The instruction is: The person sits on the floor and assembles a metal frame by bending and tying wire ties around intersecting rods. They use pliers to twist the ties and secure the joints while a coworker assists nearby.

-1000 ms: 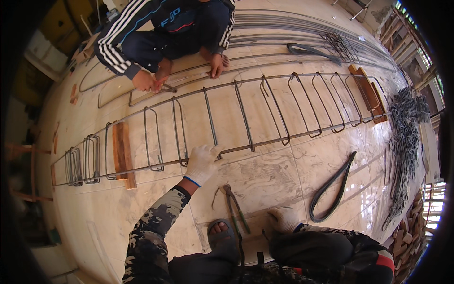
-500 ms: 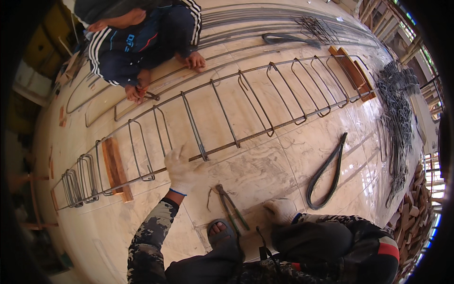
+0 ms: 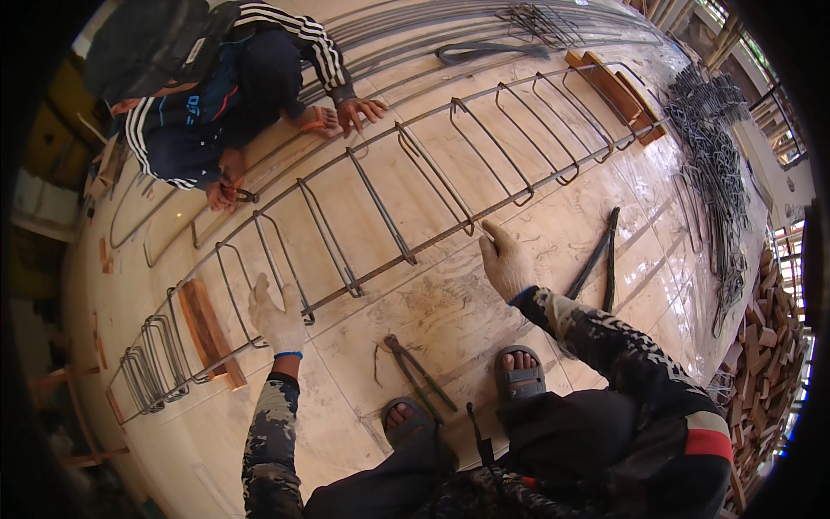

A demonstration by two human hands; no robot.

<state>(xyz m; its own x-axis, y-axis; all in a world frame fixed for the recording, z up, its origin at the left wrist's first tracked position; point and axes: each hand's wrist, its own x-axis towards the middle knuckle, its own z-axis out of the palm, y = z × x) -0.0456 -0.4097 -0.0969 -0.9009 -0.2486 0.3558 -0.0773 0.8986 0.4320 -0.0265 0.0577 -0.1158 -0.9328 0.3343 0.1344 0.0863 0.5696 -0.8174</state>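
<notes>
A long rebar frame [image 3: 380, 272] with several bent stirrups [image 3: 377, 204] lies slantwise across the tiled floor. My left hand [image 3: 277, 318], in a pale work glove, is at its near bar towards the left end, fingers spread beside a stirrup. Farther right, my right hand [image 3: 508, 265], gloved too, reaches to the same bar with thumb and fingers apart. Whether either glove touches the steel is hard to tell. Pincers with long handles [image 3: 415, 372] lie on the floor before my feet. A loop of dark tie wire [image 3: 598, 259] lies partly behind my right forearm.
Across the frame a co-worker [image 3: 216, 95] crouches, holding pliers [image 3: 245, 197]. Wooden blocks [image 3: 207, 329] [image 3: 616, 97] prop the frame's ends. Long bars [image 3: 389, 36] and another wire coil [image 3: 488, 52] lie beyond. Stirrups [image 3: 711, 164] are heaped at right, near wood scraps [image 3: 756, 363].
My right hand has risen from beside my knee to the near bar. My left hand has shifted left along it. The co-worker has leaned forward, head lower, one hand reaching towards the far bar.
</notes>
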